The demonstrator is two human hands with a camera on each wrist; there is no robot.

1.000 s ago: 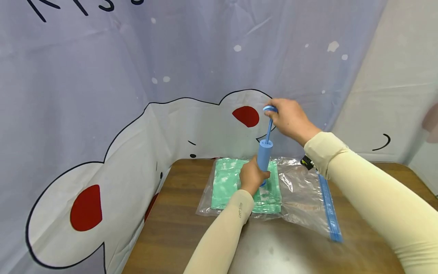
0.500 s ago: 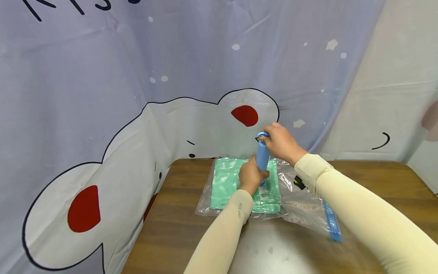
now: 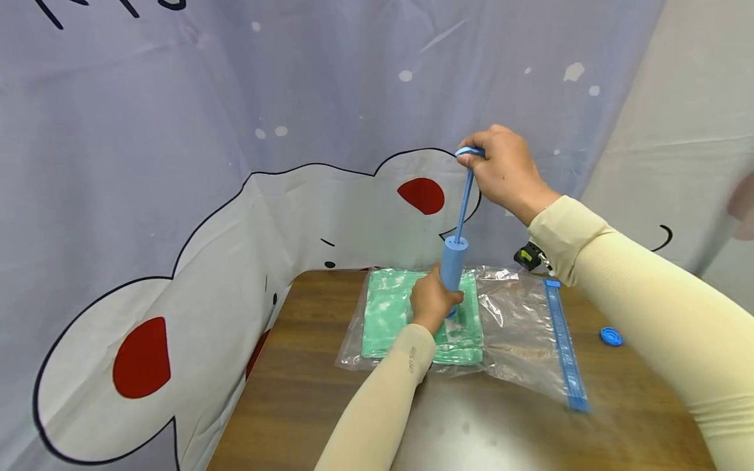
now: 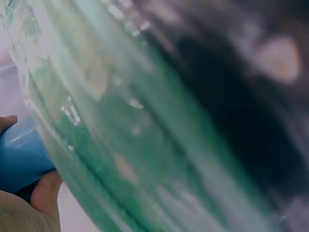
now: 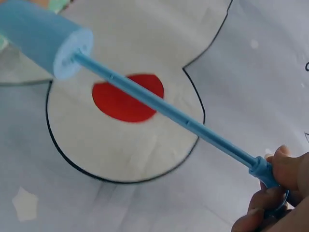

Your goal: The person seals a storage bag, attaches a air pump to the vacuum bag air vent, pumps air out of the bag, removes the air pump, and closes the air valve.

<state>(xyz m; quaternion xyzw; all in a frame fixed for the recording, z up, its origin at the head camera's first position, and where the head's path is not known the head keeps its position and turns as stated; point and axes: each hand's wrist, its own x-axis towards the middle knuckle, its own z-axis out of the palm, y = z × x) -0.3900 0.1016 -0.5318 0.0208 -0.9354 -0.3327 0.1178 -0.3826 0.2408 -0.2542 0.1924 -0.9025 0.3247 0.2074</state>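
Note:
A blue hand pump (image 3: 453,265) stands, tilted slightly, on a clear vacuum storage bag (image 3: 518,320). Folded green cloth (image 3: 385,314) fills the bag's left part. My left hand (image 3: 431,302) grips the lower end of the pump's barrel, just above the blue valve ring. High above it, my right hand (image 3: 503,167) holds the pump's handle (image 3: 470,152), and the rod is drawn far out. In the right wrist view the long rod (image 5: 164,106) shows between barrel and curled fingers. The left wrist view has the barrel (image 4: 21,154) beside the blurred green cloth.
A blue zip strip (image 3: 567,347) runs along the bag's right edge. To its right a round blue cap (image 3: 610,336) lies on the wooden table (image 3: 294,392). Printed fabric (image 3: 330,85) hangs behind the table's back edge.
My right hand pushed the handle down onto the barrel, then pulled it up higher than before, baring the rod. The left hand stays on the barrel. The blue cap has come into sight.

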